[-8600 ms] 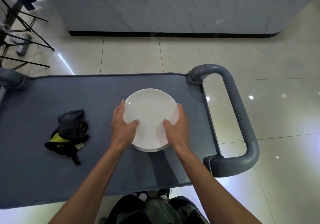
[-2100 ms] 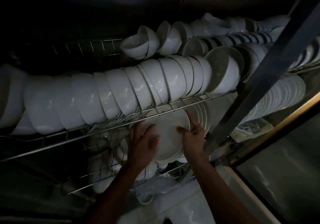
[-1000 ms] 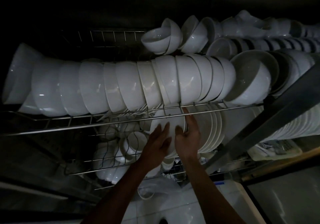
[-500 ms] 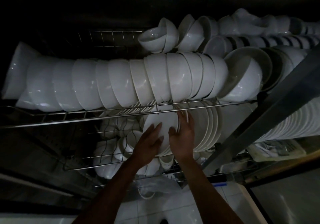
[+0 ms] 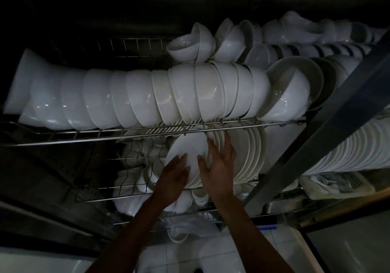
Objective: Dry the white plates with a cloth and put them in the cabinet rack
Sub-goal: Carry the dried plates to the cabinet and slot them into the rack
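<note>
Both hands rest flat-fingered on the white plate (image 5: 185, 152), the left hand (image 5: 174, 177) low on its face and the right hand (image 5: 219, 167) at its right edge, pressing it upright against the row of plates (image 5: 247, 156) in the lower rack (image 5: 130, 190), beneath the shelf of bowls (image 5: 147, 97). In this dim light I can't be sure its rim is seated between the wires. If not, letting go could let it tip leftward or slide out.

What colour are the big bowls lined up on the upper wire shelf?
The row of round glazed bowls on the upper wire shelf is plain white, unpatterned; only the head view shows it.
</note>
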Tool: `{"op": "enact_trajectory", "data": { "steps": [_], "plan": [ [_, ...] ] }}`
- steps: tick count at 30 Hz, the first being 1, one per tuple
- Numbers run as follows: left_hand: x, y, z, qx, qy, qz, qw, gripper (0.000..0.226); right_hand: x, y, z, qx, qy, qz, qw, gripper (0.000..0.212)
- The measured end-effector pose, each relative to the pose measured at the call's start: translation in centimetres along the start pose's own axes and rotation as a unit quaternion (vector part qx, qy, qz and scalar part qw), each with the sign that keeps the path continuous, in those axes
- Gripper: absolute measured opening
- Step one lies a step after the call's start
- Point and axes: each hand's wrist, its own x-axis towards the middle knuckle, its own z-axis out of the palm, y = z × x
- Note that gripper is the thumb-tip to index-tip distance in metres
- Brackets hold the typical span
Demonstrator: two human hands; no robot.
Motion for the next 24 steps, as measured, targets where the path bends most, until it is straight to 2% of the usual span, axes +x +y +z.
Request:
{"op": "enact_trajectory", "data": {
  "steps": [5,14,18,24],
  "plan": [
    [0.0,0.5,-0.2,-0.033,0.010,0.000,0.999,0.053,-0.4,0.1,-0.1,-0.050,0.017,-0.022,0.998,0.049],
    [-0.8,0.9,-1.2,-0.040,0.037,0.031,0.998,0.039,-1.2,0.7,0.2,-0.114,0.009,-0.067,0.991,0.041],
    [-0.8,0.8,-2.0,0.004,0.019,0.035,0.999,0.033,-1.3,0.4,-0.2,-0.126,0.011,-0.074,0.989,0.042],
    [-1.8,1.2,-4.1,0.078,0.010,0.015,0.997,0.035,-2.0,-0.8,-1.8,-0.124,-0.023,-0.086,0.988,0.051]
  ]
}}
